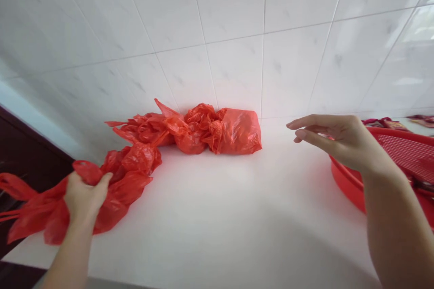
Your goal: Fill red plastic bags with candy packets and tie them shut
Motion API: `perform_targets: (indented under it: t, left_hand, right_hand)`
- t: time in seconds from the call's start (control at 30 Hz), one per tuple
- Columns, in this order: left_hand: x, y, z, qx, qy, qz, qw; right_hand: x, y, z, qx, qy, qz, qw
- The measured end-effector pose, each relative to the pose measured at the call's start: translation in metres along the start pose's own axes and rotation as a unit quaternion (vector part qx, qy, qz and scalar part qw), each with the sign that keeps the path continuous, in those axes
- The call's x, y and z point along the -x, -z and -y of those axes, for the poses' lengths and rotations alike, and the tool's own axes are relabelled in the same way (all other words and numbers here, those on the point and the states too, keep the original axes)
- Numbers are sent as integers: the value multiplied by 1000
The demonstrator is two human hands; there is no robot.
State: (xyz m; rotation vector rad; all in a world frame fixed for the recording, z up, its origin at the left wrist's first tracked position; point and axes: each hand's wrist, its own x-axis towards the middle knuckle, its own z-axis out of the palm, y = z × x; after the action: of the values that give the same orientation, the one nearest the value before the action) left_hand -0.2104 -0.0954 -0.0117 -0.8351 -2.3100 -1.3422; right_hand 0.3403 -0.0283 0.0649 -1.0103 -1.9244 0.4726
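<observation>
At the left end of the white counter, my left hand (pixel 84 192) is closed around part of a red plastic bag (pixel 111 210), its thumb showing and its other fingers mostly hidden in the folds. Several more knotted red plastic bags lie bunched beside it and along the wall, ending in a plump, full bag (pixel 240 131). What the bags contain cannot be made out. My right hand (pixel 335 137) hovers over the right side of the counter with nothing in it, thumb and fingers apart. It is in front of the rim of a red plastic basket (pixel 349 189).
A white tiled wall (pixel 233 67) rises behind the white counter (pixel 217 226). Dark items lie inside the basket at the right edge. Small colourful packets (pixel 386 123) rest behind it. The counter's left end drops off beside a dark surface.
</observation>
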Motion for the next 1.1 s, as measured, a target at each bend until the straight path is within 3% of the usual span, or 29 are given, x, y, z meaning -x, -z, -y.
perform_targets:
  t: [0.07,0.17,0.23,0.3,0.43,0.6,0.7,0.83,1.0,1.1]
  left_hand:
    - [-1,0,-16,4,-12,-60,998]
    - [3,-5,-40,42,-156,-125,979]
    - [12,-13,-58,73,-250,-132,956]
    - [25,-24,-78,116,-328,-93,933]
    - [53,-59,-126,192,-393,98,894]
    - [63,-114,-184,193,-365,312,856]
    - [59,-140,-208,187,-354,356,844]
    - [52,-158,-224,207,-310,347,861]
    - [44,-165,-235,271,-214,267,900]
    - [37,-166,-240,320,-160,222,907]
  right_hand:
    - [-1,0,-3,10,1,7,1000]
    - [-2,-2,-8,39,-3,23,999]
    - [-2,-4,-9,66,-11,45,997]
    - [-3,-6,-10,88,-15,76,993]
    - [-5,-12,-9,113,-14,152,982]
    - [-6,-23,-11,125,-34,231,964]
    - [-6,-29,-12,139,-53,265,953]
    - [-5,-35,-10,158,-74,289,941]
    - [-4,-40,-12,154,-74,292,941]
    - [-4,-44,-13,156,-64,292,941]
